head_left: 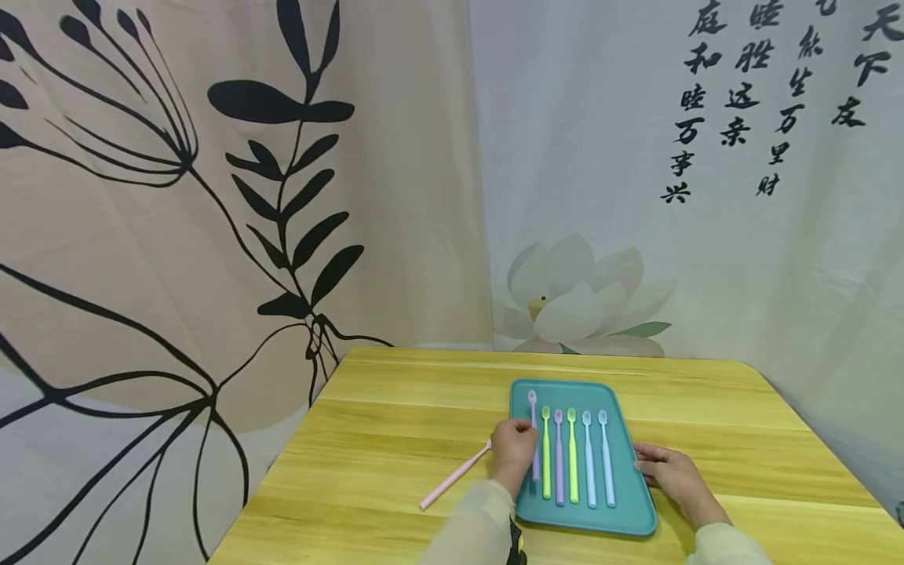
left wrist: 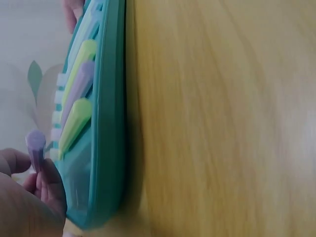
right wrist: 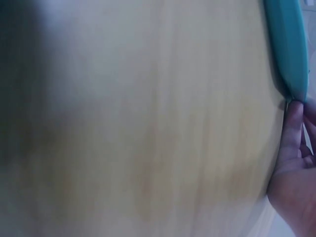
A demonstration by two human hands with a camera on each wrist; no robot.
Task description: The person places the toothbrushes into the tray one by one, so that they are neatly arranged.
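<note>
My left hand [head_left: 514, 451] pinches a purple toothbrush [head_left: 533, 424] between thumb and fingers, over the left side of a teal tray [head_left: 579, 519]. In the left wrist view its handle end [left wrist: 36, 140] stands up out of the fingers. To its right in the tray lie a yellow-green toothbrush [head_left: 546, 455], a purple one [head_left: 559, 459], another yellow-green one [head_left: 573, 455] and two light blue ones [head_left: 589, 463], side by side with heads away from me. My right hand [head_left: 674, 475] holds the tray's right edge, fingertips [right wrist: 295, 109] at the rim.
A pink toothbrush [head_left: 455, 475] lies slanted on the wooden table [head_left: 367, 439], left of the tray, with its head close to my left hand. Behind the table hangs a printed cloth [head_left: 410, 196] with plants, a flower and dark writing.
</note>
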